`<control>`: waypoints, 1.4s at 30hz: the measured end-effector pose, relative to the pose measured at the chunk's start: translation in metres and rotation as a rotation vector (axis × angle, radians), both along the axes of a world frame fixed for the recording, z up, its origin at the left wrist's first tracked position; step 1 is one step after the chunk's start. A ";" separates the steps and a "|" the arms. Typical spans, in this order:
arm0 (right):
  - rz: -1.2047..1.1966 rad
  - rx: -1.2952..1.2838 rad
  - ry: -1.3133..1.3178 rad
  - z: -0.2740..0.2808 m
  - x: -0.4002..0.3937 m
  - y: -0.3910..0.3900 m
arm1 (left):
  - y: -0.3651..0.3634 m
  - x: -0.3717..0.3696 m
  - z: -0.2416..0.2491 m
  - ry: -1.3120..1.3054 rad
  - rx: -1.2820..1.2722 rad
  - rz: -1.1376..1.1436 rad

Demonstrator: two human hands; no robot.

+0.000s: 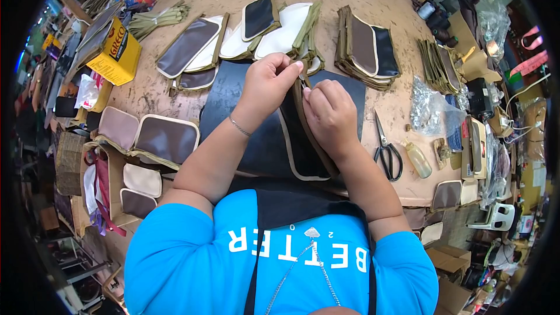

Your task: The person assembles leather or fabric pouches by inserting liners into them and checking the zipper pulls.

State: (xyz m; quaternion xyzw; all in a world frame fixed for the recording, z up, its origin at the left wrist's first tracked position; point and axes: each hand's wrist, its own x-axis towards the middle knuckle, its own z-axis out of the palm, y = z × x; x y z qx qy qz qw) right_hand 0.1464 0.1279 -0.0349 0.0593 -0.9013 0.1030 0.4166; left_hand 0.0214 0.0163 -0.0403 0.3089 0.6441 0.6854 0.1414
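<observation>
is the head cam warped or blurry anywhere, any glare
Head view: strong fisheye, black corners, table edge bowed; both hands, left hand and right hand, and the black panel look sharp; the rim clutter smears; the plastic bag glints; light is even, shadows soft.

Seen from above, a person in a blue shirt and dark apron works at a wooden bench (175, 96). Both hands are raised together over a black mat (233, 102). The left hand (268, 84) and right hand (329, 114) pinch the top edge of a dark panel with tan trim (303, 146), which stands upright between them. Black scissors (386, 151) lie just right of the mat, beside a small bottle (418, 160). Stacks of similar trimmed panels (364, 49) lie farther back. A yellow box (119, 52) sits at far left.
</observation>
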 end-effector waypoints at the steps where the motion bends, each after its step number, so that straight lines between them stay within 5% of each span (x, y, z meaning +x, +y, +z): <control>1: 0.000 -0.008 -0.004 0.003 0.001 -0.003 | -0.002 0.002 0.004 -0.003 0.018 0.025; 5: 0.056 -0.011 0.018 0.010 -0.003 -0.010 | -0.007 0.000 0.006 0.081 0.086 0.161; 11: 0.224 -0.222 -0.184 -0.001 -0.010 -0.032 | -0.046 -0.069 0.022 -0.183 0.331 0.340; 15: 0.341 -0.464 -0.084 0.027 -0.036 -0.031 | -0.081 -0.096 0.034 0.051 0.259 0.376; 17: 0.340 -0.389 0.048 0.038 -0.057 -0.023 | -0.097 -0.124 0.045 0.165 0.154 0.413; 19: 0.227 -0.490 0.099 0.041 -0.079 -0.014 | -0.122 -0.187 0.052 0.728 -0.218 0.595; 21: 0.195 -0.782 0.073 0.037 -0.107 -0.003 | -0.150 -0.240 0.069 1.026 -0.791 0.935; 22: 0.176 -0.929 0.061 0.031 -0.118 0.002 | -0.166 -0.269 0.073 1.080 -1.022 1.074; 25: 0.014 -0.631 -0.010 0.003 -0.133 0.027 | -0.215 -0.315 0.074 1.069 -1.489 1.339; 30: -0.031 -0.475 -0.125 -0.018 -0.099 0.024 | -0.268 -0.347 0.092 0.630 -1.453 1.074; 32: -0.038 -0.380 -0.082 -0.019 -0.084 0.021 | -0.272 -0.327 0.112 0.714 -1.268 1.172; 39: 0.240 -0.881 -0.336 -0.004 -0.070 0.001 | -0.264 -0.267 0.189 0.995 -0.854 1.549; 42: 0.499 -1.209 -0.574 -0.008 -0.072 -0.009 | -0.233 -0.222 0.206 1.189 -0.783 1.435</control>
